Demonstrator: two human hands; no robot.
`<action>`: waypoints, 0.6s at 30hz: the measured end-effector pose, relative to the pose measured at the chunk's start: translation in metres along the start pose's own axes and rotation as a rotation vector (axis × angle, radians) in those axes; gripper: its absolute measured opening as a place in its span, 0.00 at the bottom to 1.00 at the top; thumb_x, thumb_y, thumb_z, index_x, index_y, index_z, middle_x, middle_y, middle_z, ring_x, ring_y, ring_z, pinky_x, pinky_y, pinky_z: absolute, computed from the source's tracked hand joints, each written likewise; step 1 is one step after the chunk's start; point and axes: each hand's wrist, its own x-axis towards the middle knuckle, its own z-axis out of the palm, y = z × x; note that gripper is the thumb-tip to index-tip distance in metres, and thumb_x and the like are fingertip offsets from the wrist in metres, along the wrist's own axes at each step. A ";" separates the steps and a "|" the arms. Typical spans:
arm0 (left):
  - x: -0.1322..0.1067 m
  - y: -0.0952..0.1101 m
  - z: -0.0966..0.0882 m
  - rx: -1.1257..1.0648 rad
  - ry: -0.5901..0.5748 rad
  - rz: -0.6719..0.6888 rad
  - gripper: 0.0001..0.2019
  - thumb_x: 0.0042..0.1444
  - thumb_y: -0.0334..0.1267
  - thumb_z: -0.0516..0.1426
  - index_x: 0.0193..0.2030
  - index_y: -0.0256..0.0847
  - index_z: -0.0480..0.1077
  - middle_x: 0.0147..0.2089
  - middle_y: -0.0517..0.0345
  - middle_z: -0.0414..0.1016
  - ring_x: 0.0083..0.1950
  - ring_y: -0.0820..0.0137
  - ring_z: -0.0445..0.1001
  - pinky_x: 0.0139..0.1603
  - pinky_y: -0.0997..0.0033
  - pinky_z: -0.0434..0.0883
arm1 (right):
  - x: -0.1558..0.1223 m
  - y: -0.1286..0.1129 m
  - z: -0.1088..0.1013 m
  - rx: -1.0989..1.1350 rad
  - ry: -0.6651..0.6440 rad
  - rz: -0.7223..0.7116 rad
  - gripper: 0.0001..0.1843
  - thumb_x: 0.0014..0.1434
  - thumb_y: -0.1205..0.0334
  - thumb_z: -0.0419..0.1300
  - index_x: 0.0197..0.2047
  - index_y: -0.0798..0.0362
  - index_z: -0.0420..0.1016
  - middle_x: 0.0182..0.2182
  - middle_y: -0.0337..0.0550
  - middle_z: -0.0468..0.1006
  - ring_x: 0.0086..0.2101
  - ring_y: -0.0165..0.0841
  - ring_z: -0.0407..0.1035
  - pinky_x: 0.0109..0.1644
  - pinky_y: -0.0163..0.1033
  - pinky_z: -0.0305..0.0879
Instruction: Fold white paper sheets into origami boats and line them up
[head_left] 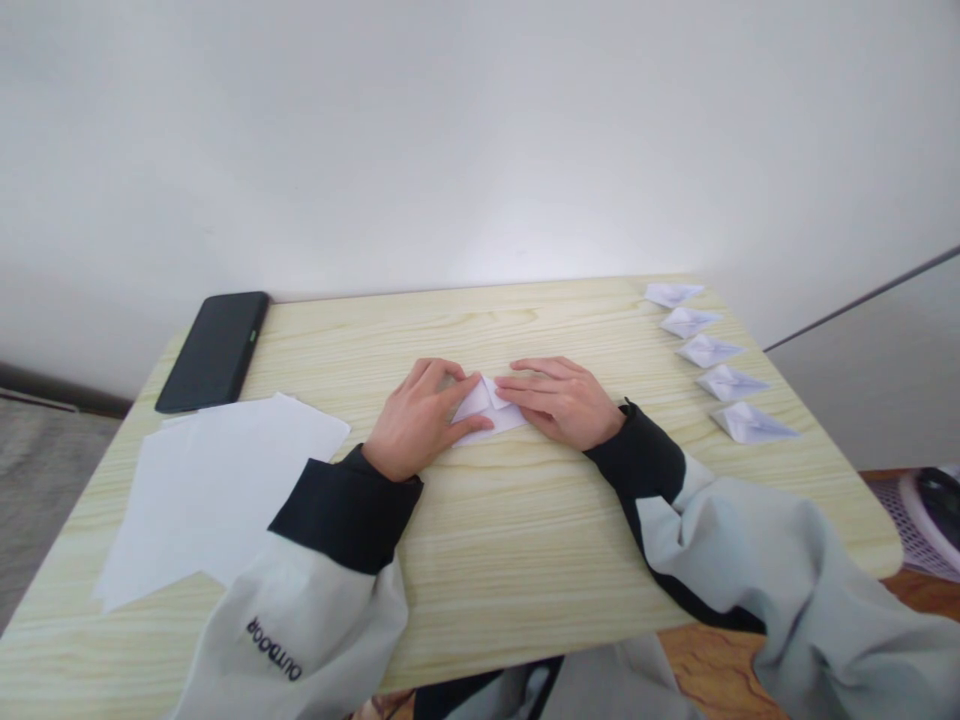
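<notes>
A small folded sheet of white paper (513,417) lies on the table in front of me, with a creased flap near its top edge. My left hand (421,415) holds its left part, thumb along the lower edge and index finger on the upper slope. On the other side, my right hand (562,400) presses its fingers together on the flap and right part. The right thumb is mostly hidden beneath the fingers, and both hands cover the paper's ends.
Loose white sheets (217,490) are spread on the left of the wood-grain table (510,560). Behind them lies a black phone (214,350). Several pointed, folded paper pieces (724,383) form a row at right. Beyond the right edge stands a purple basket (911,520). A white wall backs the table.
</notes>
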 end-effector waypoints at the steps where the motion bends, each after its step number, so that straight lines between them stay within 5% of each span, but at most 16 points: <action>1: -0.001 0.000 0.001 0.006 0.019 -0.009 0.22 0.57 0.52 0.56 0.53 0.41 0.70 0.48 0.48 0.70 0.51 0.59 0.67 0.52 0.58 0.70 | 0.000 -0.001 0.000 -0.001 0.002 0.003 0.16 0.62 0.66 0.54 0.50 0.48 0.75 0.50 0.38 0.77 0.53 0.37 0.67 0.53 0.47 0.66; 8: -0.002 0.007 0.006 0.047 0.122 -0.066 0.16 0.62 0.34 0.48 0.54 0.35 0.68 0.50 0.48 0.74 0.54 0.61 0.67 0.55 0.59 0.70 | 0.004 -0.004 0.000 -0.016 0.042 -0.008 0.15 0.62 0.66 0.54 0.49 0.49 0.76 0.49 0.38 0.78 0.50 0.36 0.68 0.50 0.45 0.67; 11: -0.003 0.011 0.006 0.119 0.129 -0.159 0.17 0.58 0.41 0.54 0.51 0.33 0.70 0.60 0.41 0.65 0.61 0.52 0.60 0.57 0.52 0.68 | 0.005 -0.004 0.002 -0.045 0.064 -0.007 0.14 0.61 0.66 0.55 0.49 0.49 0.77 0.48 0.38 0.78 0.49 0.36 0.69 0.49 0.45 0.68; 18: -0.002 0.011 0.013 0.082 0.175 -0.163 0.13 0.62 0.39 0.52 0.46 0.39 0.76 0.52 0.53 0.76 0.54 0.60 0.68 0.55 0.58 0.71 | 0.004 -0.003 0.002 -0.071 0.081 -0.019 0.13 0.61 0.65 0.56 0.47 0.50 0.77 0.48 0.39 0.79 0.47 0.36 0.70 0.47 0.43 0.69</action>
